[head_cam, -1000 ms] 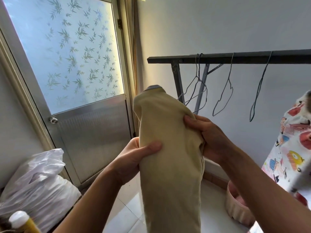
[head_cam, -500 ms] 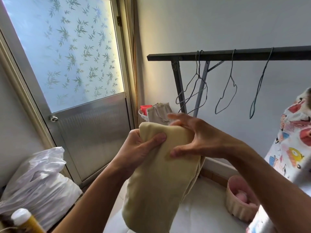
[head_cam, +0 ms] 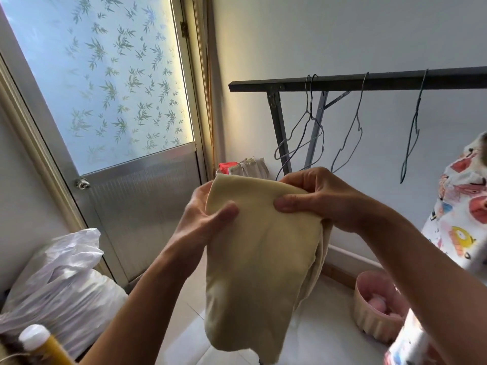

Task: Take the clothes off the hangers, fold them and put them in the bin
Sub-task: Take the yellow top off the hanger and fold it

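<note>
- Small room with a white wall (head_cam: 342, 35) and a pale tiled floor (head_cam: 319, 341). Door (head_cam: 142, 214) at left of frame has frosted glass with a leaf print on its upper part, a ribbed metal panel below and a round knob at its left edge.
- Dark rack (head_cam: 342, 84) runs across upper right of frame. Four bare wire hangers (head_cam: 311, 109) hang on it: two close together, one to their right, one further right.
- Cream garment (head_cam: 261, 254) is at centre of frame, held up in the air and folded into a narrow strip. Its top fold is between both hands and the rest hangs toward bottom centre. It is off the hangers and not in the bin.
- Left hand (head_cam: 203, 217) grips the garment's upper left edge, thumb across the front, fingers behind the cloth.
- Right hand (head_cam: 324, 198) grips the upper right corner, fingers curled over the top fold, thumb pressed on the front.
- Bin (head_cam: 369, 314) is pink with ribbed sides, on the floor at lower right, below the right forearm. Something pink is inside, cannot tell what.
- Printed cloth (head_cam: 461, 206), white with cartoon figures, hangs at the right edge of frame. Its top is cut off.
- White plastic bag (head_cam: 60, 280), full, sits lower left beside the door.
- Bottle (head_cam: 39, 343), yellow with a white cap, is in the bottom left corner, partly cut off.
- Basket (head_cam: 245, 165) sits behind the hands, near the rack leg. Red and beige things are in it, mostly hidden.
</note>
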